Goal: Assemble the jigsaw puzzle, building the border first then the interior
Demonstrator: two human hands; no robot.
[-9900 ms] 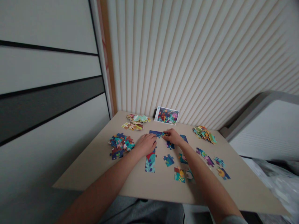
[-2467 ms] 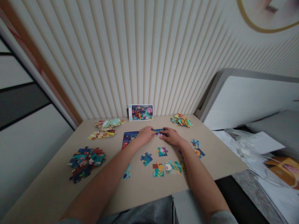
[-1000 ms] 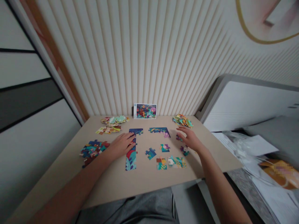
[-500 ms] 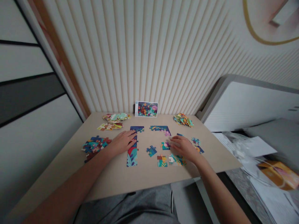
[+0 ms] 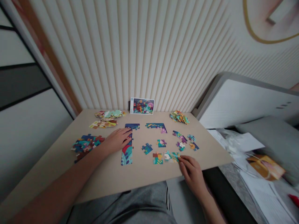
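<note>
My left hand [image 5: 116,139] lies flat with its fingers stretched out on the upper part of a joined strip of puzzle pieces [image 5: 126,154] on the beige table [image 5: 112,177]. My right hand [image 5: 192,172] sits at the table's front edge, fingers curled, its fingertips touching the right end of a joined teal and white piece group [image 5: 171,156]. A joined blue strip [image 5: 156,126] lies farther back. Loose single pieces [image 5: 147,148] lie between my hands.
A reference picture card [image 5: 141,106] leans on the ribbed wall. Piles of loose pieces lie at the left [image 5: 86,145], the back left [image 5: 107,115] and the back right [image 5: 179,117]. A white appliance [image 5: 245,99] and papers [image 5: 247,146] are to the right.
My right hand has pulled back from the far middle of the table to the front edge, onto the teal and white group. My left hand stays on the strip.
</note>
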